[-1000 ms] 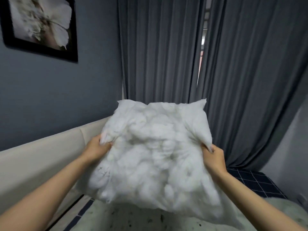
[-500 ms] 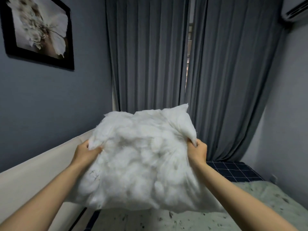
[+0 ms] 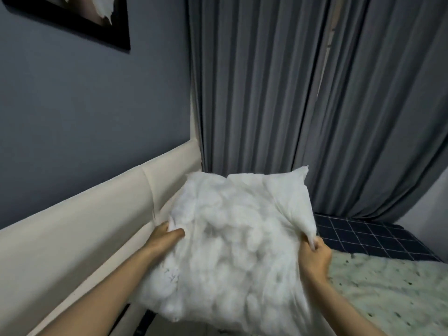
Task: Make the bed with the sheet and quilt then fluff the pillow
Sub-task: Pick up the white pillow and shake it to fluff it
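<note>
A white, lumpy pillow (image 3: 232, 238) is held up in front of me above the head end of the bed. My left hand (image 3: 164, 236) grips its left edge, fingers curled into the fabric. My right hand (image 3: 315, 255) pinches a bunched fold at its right edge. Under and to the right of the pillow lies the pale green speckled quilt (image 3: 388, 287). Beyond the quilt shows the dark blue checked sheet (image 3: 363, 236). The pillow hides the bed surface directly below it.
A cream padded headboard (image 3: 97, 226) runs along the left under the grey-blue wall. Grey curtains (image 3: 291, 93) hang behind the bed. A black-framed picture (image 3: 97, 20) hangs at the upper left.
The pillow has come down lower, toward the bed, with both hands still holding its sides. My view has tilted down, so more of the headboard, sheet and quilt shows.
</note>
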